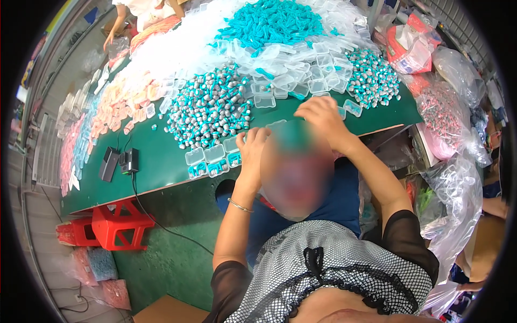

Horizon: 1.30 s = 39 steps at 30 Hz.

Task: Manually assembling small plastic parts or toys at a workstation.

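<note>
My left hand point(252, 153), a bangle on its wrist, is at the table's front edge beside a row of small clear hinged boxes point(215, 153). Their lids stand back, and teal-and-grey pieces point(218, 168) lie inside. Its fingers curl inward; what they grip is hidden by a blurred patch. Further right and slightly farther off, my right hand point(325, 119) has its fingers bent together, near loose clear boxes point(353, 107). Whatever it pinches cannot be made out. Beyond my left hand rises a heap of small teal-and-grey striped pieces point(210, 105).
The green table point(161, 175) also carries teal cords point(274, 24), a clear box pile point(318, 70), another striped heap point(371, 78) and peach pieces point(126, 99). Black devices point(128, 160) lie left, cable hanging. Red stools point(121, 223) stand below; plastic bags point(441, 107) crowd the right. Another person's arm point(116, 27) shows far left.
</note>
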Tool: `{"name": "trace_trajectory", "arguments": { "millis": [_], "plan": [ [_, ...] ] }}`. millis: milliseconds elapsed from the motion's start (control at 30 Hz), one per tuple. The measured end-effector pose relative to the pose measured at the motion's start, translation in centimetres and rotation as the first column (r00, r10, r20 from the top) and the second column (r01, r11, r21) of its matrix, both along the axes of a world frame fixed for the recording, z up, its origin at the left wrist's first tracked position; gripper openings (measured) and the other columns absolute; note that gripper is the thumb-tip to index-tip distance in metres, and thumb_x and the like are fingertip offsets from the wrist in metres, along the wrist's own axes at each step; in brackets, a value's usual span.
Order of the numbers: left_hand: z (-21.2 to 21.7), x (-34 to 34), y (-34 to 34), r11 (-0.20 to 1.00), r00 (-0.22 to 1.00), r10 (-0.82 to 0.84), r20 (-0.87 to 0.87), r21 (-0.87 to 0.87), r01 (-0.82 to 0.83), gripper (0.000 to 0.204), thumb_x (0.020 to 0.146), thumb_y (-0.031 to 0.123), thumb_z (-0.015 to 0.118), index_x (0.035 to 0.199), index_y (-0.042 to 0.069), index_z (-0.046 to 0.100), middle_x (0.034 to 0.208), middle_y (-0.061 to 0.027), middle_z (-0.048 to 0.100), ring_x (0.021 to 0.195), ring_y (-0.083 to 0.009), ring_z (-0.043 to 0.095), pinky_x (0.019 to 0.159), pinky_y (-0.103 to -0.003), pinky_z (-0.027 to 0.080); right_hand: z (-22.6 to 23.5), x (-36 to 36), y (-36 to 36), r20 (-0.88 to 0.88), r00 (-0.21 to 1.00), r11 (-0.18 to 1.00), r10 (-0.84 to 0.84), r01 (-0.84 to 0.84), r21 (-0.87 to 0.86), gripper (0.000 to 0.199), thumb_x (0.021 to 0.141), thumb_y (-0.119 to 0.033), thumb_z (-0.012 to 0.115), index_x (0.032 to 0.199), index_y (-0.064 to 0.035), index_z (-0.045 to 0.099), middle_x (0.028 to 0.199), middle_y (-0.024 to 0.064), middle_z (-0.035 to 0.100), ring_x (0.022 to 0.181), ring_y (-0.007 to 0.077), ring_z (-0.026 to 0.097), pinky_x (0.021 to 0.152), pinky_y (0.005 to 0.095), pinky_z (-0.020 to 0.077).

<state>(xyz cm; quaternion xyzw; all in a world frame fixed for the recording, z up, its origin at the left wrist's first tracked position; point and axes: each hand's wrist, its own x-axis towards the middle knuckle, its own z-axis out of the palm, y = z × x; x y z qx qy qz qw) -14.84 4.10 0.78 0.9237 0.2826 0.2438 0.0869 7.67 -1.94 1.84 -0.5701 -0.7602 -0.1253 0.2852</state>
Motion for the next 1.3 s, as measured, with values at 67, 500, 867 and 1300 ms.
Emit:
{"name": "trace_trajectory", "arguments": {
  "millis": [67, 500, 867, 1300],
  "plan": [
    [-0.2, 0.3, 0.0, 1.0, 1.0, -0.006, 0.015, 0.023, 0.005, 0.046, 0.068, 0.03, 0.081, 0.107, 0.01, 0.066, 0.11, -0.0061, 0.059, 0.111, -0.0266, 0.051, 0.097, -0.05, 0.029, -1.3, -1.0, 1.5, -0.035, 0.999, 0.999, 0.004, -0.006, -0.052, 0.027, 0.077, -0.011, 0.067, 0.104, -0.0099, 0.065, 0.107, 0.0039, 0.061, 0.111, 0.025, 0.052, 0.098, 0.0497, 0.0328],
    [-0.6, 1.4, 0.3, 1.0, 0.996, 0.009, 0.089, -0.003, -0.008, 0.063, 0.066, 0.025, 0.082, 0.121, 0.007, 0.057, 0.116, -0.0059, 0.061, 0.114, -0.0258, 0.051, 0.099, -0.05, 0.028, -0.7, -0.6, 0.7, -0.182, 0.97, 0.984, 0.161, -0.173, -0.051, 0.017, 0.075, -0.012, 0.072, 0.091, -0.0099, 0.066, 0.091, 0.0031, 0.065, 0.094, 0.0223, 0.059, 0.091, 0.0423, 0.0354],
    [-0.7, 1.8, -0.3, 1.0, 0.995, 0.016, 0.103, -0.016, -0.015, 0.06, 0.067, 0.022, 0.082, 0.12, 0.008, 0.058, 0.113, -0.0071, 0.061, 0.111, -0.0245, 0.053, 0.098, -0.048, 0.029, -3.9, -4.0, -3.8, -0.131, 0.963, 0.969, -0.234, 0.243, 0.054, 0.025, 0.075, -0.006, 0.063, 0.099, -0.0124, 0.068, 0.1, -0.0005, 0.063, 0.102, 0.0225, 0.055, 0.099, 0.0536, 0.0263],
    [-1.7, 1.7, -0.9, 0.991, 0.989, -0.001, 0.145, 0.13, -0.018, 0.041, 0.071, 0.019, 0.079, 0.109, 0.009, 0.065, 0.101, -0.0032, 0.063, 0.1, -0.022, 0.058, 0.094, -0.047, 0.033, -3.2, -4.5, -5.2, 0.149, 0.948, 0.959, -0.282, 0.28, 0.036, 0.035, 0.077, -0.011, 0.064, 0.112, -0.0096, 0.064, 0.11, 0.0023, 0.059, 0.108, 0.0237, 0.052, 0.1, 0.0565, 0.0266]
  ]
}}
